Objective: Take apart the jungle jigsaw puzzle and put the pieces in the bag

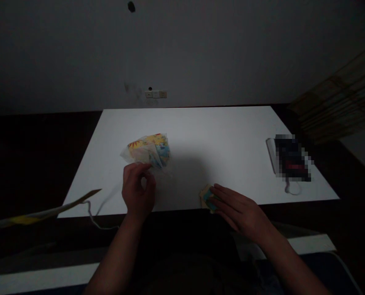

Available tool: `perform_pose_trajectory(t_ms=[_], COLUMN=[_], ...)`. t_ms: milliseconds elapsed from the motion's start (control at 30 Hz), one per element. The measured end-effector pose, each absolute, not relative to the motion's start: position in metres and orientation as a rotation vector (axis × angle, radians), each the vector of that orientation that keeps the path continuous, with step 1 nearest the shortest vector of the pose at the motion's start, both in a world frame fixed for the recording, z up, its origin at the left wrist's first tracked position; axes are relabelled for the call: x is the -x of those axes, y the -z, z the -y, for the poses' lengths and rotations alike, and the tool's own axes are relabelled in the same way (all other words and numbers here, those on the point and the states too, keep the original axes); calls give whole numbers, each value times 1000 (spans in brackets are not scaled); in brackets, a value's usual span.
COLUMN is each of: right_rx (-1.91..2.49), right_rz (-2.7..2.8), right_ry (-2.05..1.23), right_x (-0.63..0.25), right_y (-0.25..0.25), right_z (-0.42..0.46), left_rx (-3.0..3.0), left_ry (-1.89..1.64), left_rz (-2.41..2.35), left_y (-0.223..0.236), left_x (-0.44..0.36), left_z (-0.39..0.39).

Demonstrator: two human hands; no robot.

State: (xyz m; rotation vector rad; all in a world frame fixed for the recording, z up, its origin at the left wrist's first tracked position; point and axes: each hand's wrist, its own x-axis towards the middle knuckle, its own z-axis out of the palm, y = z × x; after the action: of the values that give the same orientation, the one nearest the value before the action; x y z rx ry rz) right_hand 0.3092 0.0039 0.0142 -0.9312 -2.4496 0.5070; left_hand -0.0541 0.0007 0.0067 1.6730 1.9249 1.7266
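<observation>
My left hand (138, 190) is closed in a pinch on a crinkled clear packet (150, 150) printed in yellow, orange and blue, held just over the white table top (207, 135). My right hand (236, 207) lies flat with fingers stretched out, pressing on a small tan and blue folded piece (206, 197) near the table's front edge. The fingers cover most of that piece.
A dark pixelated object (291, 157) lies on a white sheet at the right side of the table, with a thin cord loop beside it. A pale strip with a yellow mark (44, 213) pokes in from the left. A wall socket (156, 94) sits behind.
</observation>
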Motion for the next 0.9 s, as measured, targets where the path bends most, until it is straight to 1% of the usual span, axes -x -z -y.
perform_pose_trajectory(t_ms=[167, 300, 367, 500, 567, 633, 700, 800, 900], right_rx=[1010, 1105, 1087, 877, 920, 1066, 1142, 1132, 1138], right_rz=[2312, 2227, 2245, 2330, 2368, 2402, 2474, 2592, 2608], right_ry=[-346, -222, -211, -172, -130, -73, -85, -165, -235], right_x=[-321, -301, -277, -210, -175, -144, -120, -102, -110], right_y=[-4, -8, -19, -52, -69, -83, -97, -118, -133], right_z=[-5, -12, -13, -17, -27, -41, -58, -77, -82], left_rx=[-1672, -1717, -1789, -1910, -1937, -1938, -1917, -1878, -1839], left_ry=[-1869, -1789, -1723, -1660, -1657, -1663, -1683, -1730, -1771], left_rz=[-1860, -1924, -1939, -1889, -1856, -1831, -1820, -1818, -1819], left_y=[-6, -11, -18, -38, -49, -58, -65, -72, -75], left_x=[53, 51, 49, 48, 49, 52, 55, 62, 69], left_z=[-3, -3, -1, 1, -1, -4, -7, -12, -12])
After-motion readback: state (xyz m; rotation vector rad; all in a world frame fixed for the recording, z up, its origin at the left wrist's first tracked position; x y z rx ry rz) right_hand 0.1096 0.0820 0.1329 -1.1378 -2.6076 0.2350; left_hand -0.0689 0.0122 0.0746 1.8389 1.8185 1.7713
